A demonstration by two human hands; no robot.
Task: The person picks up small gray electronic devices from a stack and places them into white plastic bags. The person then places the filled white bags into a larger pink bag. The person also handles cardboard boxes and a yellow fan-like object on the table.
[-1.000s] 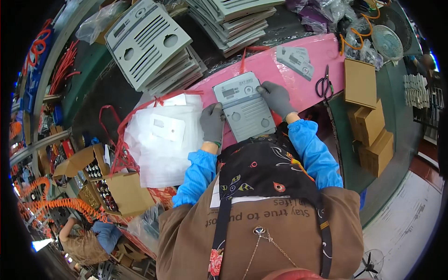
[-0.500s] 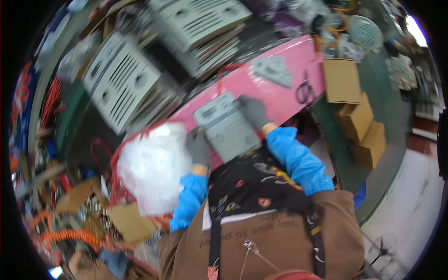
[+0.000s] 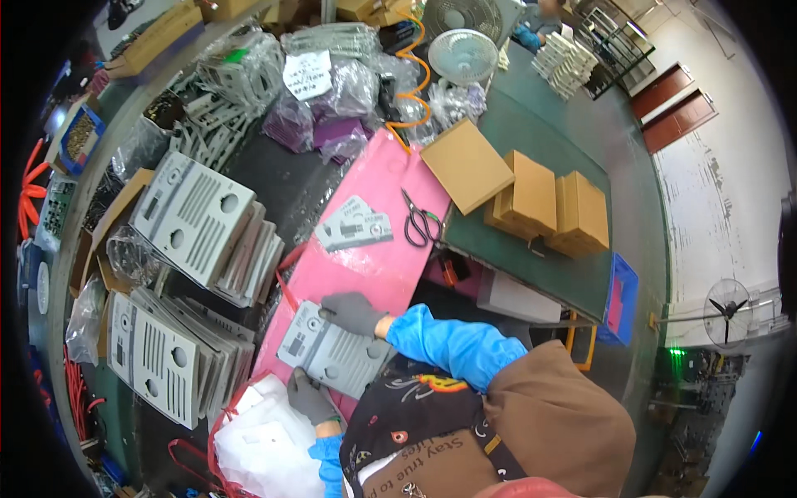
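A grey slotted panel with two round holes lies flat or nearly so over the pink sheet, close in front of my apron. My left hand, in a grey glove, grips its near left edge. Across the panel, my right hand, also gloved, has its fingers closed on the far edge. Some flat grey printed pieces lie on the pink sheet beyond the panel. Dark-handled scissors rest by the sheet's right edge. A white plastic bag sits beside my left hand.
Two stacks of similar panels, one farther and one nearer, stand at the left. Brown cardboard boxes occupy the green table at the right. Bagged parts and a round fan grille lie at the back.
My view has swung round, bringing more of the right side and the far end of the room into sight. Both hands keep hold of the grey panel.
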